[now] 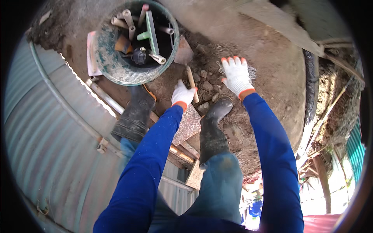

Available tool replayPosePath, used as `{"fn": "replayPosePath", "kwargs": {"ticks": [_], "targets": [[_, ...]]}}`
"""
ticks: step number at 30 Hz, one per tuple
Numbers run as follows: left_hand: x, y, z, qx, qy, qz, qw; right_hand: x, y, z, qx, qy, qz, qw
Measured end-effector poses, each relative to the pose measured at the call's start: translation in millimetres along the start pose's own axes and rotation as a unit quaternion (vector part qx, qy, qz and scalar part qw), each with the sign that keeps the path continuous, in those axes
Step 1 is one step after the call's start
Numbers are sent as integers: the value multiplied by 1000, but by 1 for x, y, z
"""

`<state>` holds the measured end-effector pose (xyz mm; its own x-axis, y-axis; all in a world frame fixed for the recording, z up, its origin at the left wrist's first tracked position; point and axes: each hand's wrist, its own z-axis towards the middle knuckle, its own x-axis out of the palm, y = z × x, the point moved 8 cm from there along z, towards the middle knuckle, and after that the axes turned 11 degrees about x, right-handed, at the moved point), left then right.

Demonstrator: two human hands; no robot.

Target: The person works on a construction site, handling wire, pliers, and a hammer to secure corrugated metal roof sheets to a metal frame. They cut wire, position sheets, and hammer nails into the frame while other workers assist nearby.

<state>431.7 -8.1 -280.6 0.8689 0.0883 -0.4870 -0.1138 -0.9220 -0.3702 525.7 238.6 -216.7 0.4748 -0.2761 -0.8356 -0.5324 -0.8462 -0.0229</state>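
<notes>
Wooden stick (192, 83): short, pale and rounded, lying near the centre of the frame, among stones (207, 86) and loose soil, one end towards the top.
Left hand (183, 94): white glove with orange cuff, just left of the stick, fingers partly curled towards it; whether they grip it or only touch it, I cannot tell.
Right hand (237, 75): matching glove, orange fingertips, right of centre; palm down, fingers spread wide and closed round nothing visible, perhaps to take weight while leaning.
White strands (252, 73): stringy, showing on both sides of the right hand, which covers their middle.
Boots: left boot (134, 116) beneath the bucket, right boot (215, 124) near centre, set apart, probably for balance when bending low.
Bucket (107, 54): large, green, smeared, at upper left; pale tubular handles (128, 17) and a green-handled float (152, 33) lean inside, probably handles up for easy reach.
Left side: corrugated metal sheeting (50, 128).
</notes>
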Motion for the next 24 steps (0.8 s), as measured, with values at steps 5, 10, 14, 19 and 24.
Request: {"fn": "replayPosePath", "kwargs": {"ticks": [5,10,14,19,24], "targets": [[36,5,56,-43,-46,-73,995,56,10,21,-19,-51,-75,996],[45,7,51,-23,-88,-81,993,54,-15,9,6,20,-18,1000],[20,8,-72,0,32,-258,966,-7,-40,-41,12,25,138,990],[-110,-25,-277,-59,199,-350,914,-66,-73,-111,152,53,225,961],[-258,-88,-330,-55,236,-402,883,-92,-71,-167,251,75,317,911]]}}
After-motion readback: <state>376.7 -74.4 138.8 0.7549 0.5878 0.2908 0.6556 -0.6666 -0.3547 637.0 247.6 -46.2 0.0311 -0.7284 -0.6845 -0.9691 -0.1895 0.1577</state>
